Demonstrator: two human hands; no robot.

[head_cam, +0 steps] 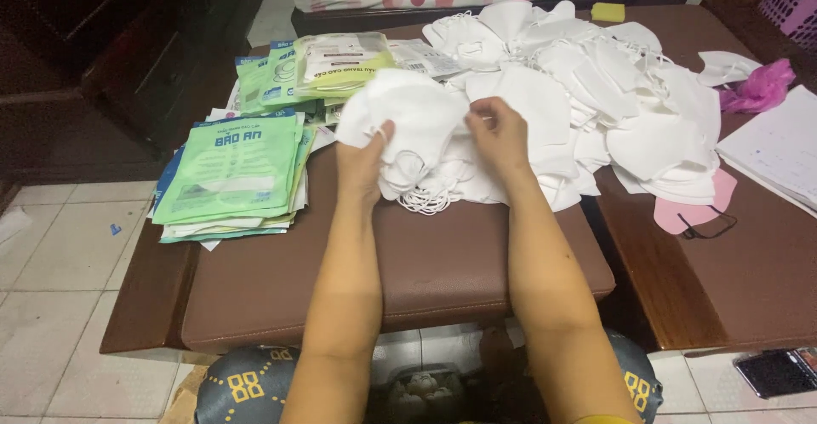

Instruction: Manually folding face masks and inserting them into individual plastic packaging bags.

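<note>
Brown padded bench top lying under our forearms, bare stretch nearest us. We are reaching forward, both arms extended. Our left hand pinching white mask by its left edge; our right hand gripping its right edge. Mask pile spreading beyond right hand. Green packet stack sitting left of left hand, near bench edge.

White folded face mask, held up over heap of white masks

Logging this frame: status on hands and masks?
Left hand and right hand both grip one white mask. Mask pile behind. Green packets left, clear of hands.
</note>
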